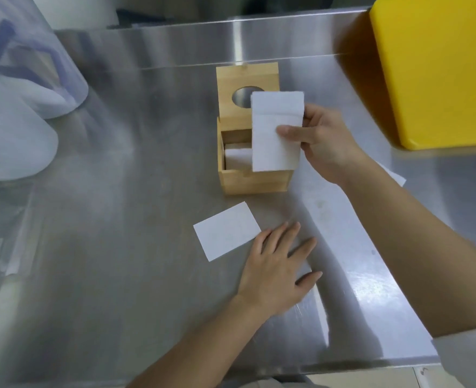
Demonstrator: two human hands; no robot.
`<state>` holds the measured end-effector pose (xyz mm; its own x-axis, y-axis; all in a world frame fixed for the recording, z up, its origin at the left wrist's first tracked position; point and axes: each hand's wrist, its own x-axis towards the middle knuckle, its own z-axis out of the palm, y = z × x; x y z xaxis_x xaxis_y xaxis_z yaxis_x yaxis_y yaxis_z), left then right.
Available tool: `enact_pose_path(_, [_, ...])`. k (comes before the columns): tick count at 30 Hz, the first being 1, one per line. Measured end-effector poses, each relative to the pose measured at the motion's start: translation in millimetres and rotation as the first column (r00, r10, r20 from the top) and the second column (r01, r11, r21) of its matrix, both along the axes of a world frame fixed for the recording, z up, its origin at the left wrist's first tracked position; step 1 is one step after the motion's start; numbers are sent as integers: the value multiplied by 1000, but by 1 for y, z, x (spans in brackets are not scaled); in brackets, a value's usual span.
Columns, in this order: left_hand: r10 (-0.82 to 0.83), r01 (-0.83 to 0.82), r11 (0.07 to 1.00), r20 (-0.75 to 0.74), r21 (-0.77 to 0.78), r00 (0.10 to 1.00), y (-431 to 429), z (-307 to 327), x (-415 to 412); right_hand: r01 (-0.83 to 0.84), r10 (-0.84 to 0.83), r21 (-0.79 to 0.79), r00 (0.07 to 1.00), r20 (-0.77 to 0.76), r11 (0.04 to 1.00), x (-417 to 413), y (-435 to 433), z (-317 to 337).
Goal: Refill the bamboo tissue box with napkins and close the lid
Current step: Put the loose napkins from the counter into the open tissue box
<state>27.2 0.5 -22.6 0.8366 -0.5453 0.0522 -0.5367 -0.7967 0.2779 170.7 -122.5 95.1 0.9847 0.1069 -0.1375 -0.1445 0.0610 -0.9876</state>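
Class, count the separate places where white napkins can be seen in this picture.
4: one in the right hand, napkin; a stack in the bamboo box; one flat by the left hand; one edge behind the right forearm. More may be hidden.

— Where does the tissue box [255, 175] stand?
— Mid-desk [147, 163], its lid [246, 93] tipped up at the far side, a stack of napkins [238, 158] inside.
— And the hands?
— The right hand [323, 141] is just right of the box, holding a napkin [276, 133] upright over the opening. The left hand [276, 267] lies flat on the desk nearer the person.
— Anything else?
— A loose napkin [227, 231] lies before the box, left of that hand. A board [438, 71] sits far right, a plastic bag [15, 88] far left.
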Motion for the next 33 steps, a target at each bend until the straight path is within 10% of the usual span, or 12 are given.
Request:
enact_pose_path(8, [3,-3,1000,-17,20,1000,0,2,1,-191,242,-362,965,102,912,29,8,6])
enact_pose_path(17, [4,-3,999,-29,38,1000,-1,3,1,-427,586,-797,802,-116,427,57,45,4])
enact_pose_path(33, [21,-20,1000,-28,15,999,-1,2,-1,-340,690,-941,682,-243,5,56,60,-27])
